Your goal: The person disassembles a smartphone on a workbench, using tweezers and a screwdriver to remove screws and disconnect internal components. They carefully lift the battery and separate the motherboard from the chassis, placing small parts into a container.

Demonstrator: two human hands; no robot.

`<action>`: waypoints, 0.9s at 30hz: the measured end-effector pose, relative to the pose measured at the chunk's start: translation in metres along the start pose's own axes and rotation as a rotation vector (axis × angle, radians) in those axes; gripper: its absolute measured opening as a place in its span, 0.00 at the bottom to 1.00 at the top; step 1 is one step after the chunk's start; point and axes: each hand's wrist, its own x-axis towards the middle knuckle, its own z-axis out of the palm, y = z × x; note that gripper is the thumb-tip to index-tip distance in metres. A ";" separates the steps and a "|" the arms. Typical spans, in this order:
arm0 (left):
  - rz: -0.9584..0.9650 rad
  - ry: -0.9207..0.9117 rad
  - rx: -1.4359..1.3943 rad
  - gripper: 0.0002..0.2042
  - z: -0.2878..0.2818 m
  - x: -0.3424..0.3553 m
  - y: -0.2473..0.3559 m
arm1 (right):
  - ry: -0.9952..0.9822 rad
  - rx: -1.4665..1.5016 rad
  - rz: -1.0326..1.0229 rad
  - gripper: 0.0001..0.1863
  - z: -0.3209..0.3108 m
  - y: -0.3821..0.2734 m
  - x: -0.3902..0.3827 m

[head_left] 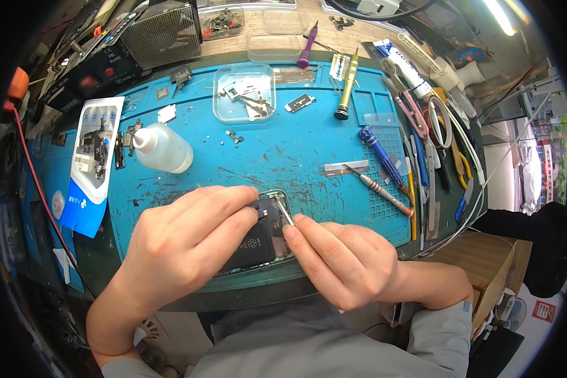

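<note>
An opened phone (288, 200) lies on the blue work mat (220, 167) near its front edge, with a black battery (256, 247) inside its frame. My right hand (343, 259) pinches a slim metal tool, which looks like tweezers (283, 210), and its tip is at the phone's upper right corner. My left hand (183, 234) is closed over the phone's left side, with thumb and fingertips together near the battery's top edge. Whatever those fingertips hold, if anything, is hidden. The left hand also covers part of the battery.
Beyond the left hand stands a white squeeze bottle (164, 149). A clear tray (244, 94) of small parts is at the back. Screwdrivers (384, 154) and a small metal ruler (346, 167) lie to the right, beside several hand tools. A blister pack (94, 151) is at the left.
</note>
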 end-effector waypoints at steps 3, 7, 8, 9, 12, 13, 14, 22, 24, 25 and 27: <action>0.034 0.016 0.018 0.12 0.001 0.001 -0.003 | -0.007 0.012 0.002 0.12 0.000 0.000 -0.001; 0.056 0.025 0.029 0.12 0.002 0.001 -0.004 | -0.013 0.027 0.005 0.14 0.000 0.001 -0.002; 0.057 0.027 0.029 0.12 0.002 0.001 -0.004 | -0.015 0.034 0.005 0.14 0.000 0.001 -0.002; 0.058 0.029 0.029 0.12 0.001 0.002 -0.004 | -0.017 0.042 0.005 0.15 0.000 0.001 -0.002; 0.066 0.033 0.025 0.12 0.002 0.002 -0.005 | -0.011 0.010 -0.012 0.15 0.002 0.002 -0.003; 0.071 0.034 0.023 0.12 0.002 0.002 -0.005 | -0.013 0.010 -0.016 0.15 0.002 0.003 -0.004; 0.058 0.019 0.013 0.12 0.001 0.002 -0.004 | -0.014 0.011 -0.020 0.15 0.002 0.003 -0.004; 0.056 0.009 -0.035 0.13 -0.002 0.001 -0.002 | 0.047 0.014 -0.018 0.15 0.006 0.004 -0.008; 0.066 0.012 -0.033 0.13 -0.001 0.001 -0.002 | 0.070 0.045 -0.007 0.14 0.007 0.006 -0.009; 0.071 0.014 -0.032 0.13 -0.001 0.001 -0.002 | 0.084 0.114 0.023 0.14 0.006 0.007 -0.009; 0.074 0.005 -0.040 0.13 -0.001 0.000 -0.003 | 0.101 0.250 0.072 0.13 0.000 0.011 -0.008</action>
